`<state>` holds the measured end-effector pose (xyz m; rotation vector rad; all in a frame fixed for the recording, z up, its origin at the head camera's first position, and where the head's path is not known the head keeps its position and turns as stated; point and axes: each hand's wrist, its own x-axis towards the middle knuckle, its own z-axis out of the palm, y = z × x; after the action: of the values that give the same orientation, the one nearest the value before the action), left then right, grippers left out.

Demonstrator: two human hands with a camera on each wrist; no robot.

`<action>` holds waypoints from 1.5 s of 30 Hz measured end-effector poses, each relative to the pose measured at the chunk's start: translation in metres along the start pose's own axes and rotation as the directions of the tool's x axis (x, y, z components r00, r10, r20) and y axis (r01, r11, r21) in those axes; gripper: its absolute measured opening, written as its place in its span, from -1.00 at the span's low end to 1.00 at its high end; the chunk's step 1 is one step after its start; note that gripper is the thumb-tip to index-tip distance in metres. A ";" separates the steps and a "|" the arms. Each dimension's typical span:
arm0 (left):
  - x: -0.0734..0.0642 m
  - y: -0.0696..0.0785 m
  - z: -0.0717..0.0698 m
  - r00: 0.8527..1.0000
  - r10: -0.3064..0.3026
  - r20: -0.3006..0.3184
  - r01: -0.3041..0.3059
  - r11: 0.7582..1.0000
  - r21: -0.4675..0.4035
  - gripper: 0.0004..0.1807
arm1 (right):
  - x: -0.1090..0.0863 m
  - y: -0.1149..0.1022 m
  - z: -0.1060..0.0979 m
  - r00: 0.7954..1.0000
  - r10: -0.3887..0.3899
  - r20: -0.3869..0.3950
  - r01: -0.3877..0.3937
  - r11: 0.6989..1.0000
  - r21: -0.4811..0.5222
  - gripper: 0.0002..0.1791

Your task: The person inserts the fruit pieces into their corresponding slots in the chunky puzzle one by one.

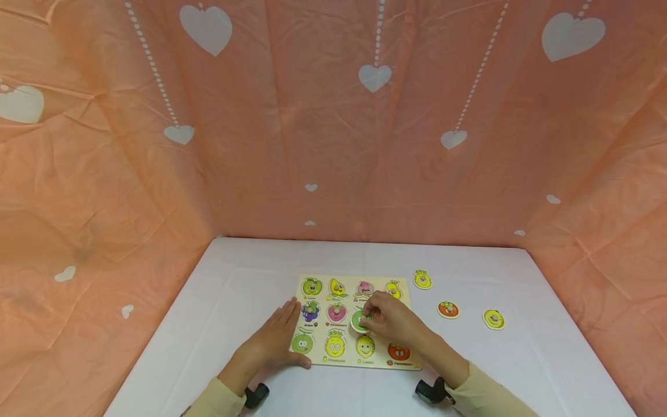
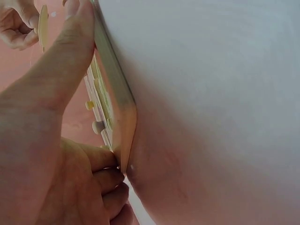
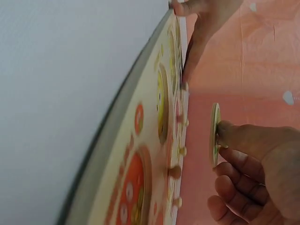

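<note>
A wooden fruit puzzle board (image 1: 348,362) lies on the white table. My left hand (image 1: 273,341) rests at its left front corner, fingers extended along the left edge and thumb at the front edge. Over the board, my right hand (image 1: 393,317) pinches a round green fruit puzzle piece (image 1: 357,320) between thumb and fingers. In the right wrist view this piece (image 3: 214,136) stands edge-on, raised off the board. Knobbed pieces such as the apple (image 1: 312,286), grape (image 1: 310,311) and strawberry (image 1: 336,313) sit in the board. My right hand hides part of its right side.
Right of the board lie a pineapple piece (image 1: 422,280), a persimmon piece (image 1: 448,310) and a yellow lemon-like piece (image 1: 493,319). An orange cloth with white hearts (image 1: 375,78) encloses the white table (image 1: 250,260) at the back and sides.
</note>
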<state>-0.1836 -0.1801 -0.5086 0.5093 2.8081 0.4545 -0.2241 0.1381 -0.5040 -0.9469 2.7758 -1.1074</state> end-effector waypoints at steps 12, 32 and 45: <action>0.000 0.003 -0.004 1.000 -0.003 0.016 0.003 1.000 0.014 0.50 | 0.012 -0.017 0.020 0.998 -0.028 0.064 0.028 1.000 -0.001 -0.82; 0.001 -0.001 0.000 1.000 0.013 0.010 -0.013 0.999 0.049 0.48 | 0.040 -0.045 0.049 0.987 -0.081 0.141 0.086 0.996 -0.025 -0.80; 0.001 -0.002 -0.001 1.000 0.025 0.017 -0.026 0.999 0.046 0.49 | 0.052 -0.048 0.070 0.980 -0.124 0.153 0.127 0.992 -0.011 -0.78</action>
<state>-0.1853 -0.1813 -0.5089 0.5564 2.8047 0.3897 -0.2254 0.0392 -0.5155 -1.1704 2.6431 -0.9754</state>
